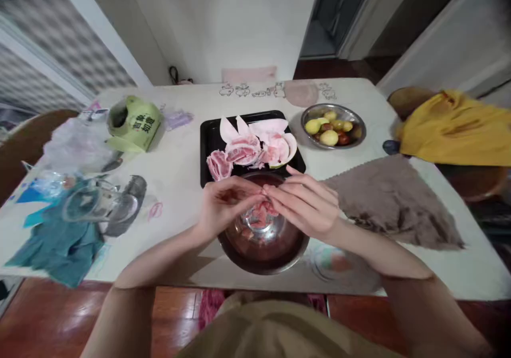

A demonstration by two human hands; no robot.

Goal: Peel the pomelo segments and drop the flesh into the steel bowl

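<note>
Both hands meet over a steel bowl [263, 259], pinching a small piece of pink pomelo flesh [264, 192] between their fingertips. My left hand [223, 203] is closed on it from the left, and my right hand [305, 201] from the right. Loose pomelo pulp [261, 217] lies at the bottom of the bowl below the fingers. Just beyond the bowl, a black tray [207, 134] carries pomelo segments [241, 150] and thick pale peel [269, 129]. The fingers partly cover the held piece.
A metal bowl of small yellow and brown fruit [329, 138] stands at the back right. A grey-brown cloth [395, 201] lies right. On the left are a green carton [138, 123], a clear glass jug [96, 203], a teal cloth [59, 241] and plastic bags [80, 145].
</note>
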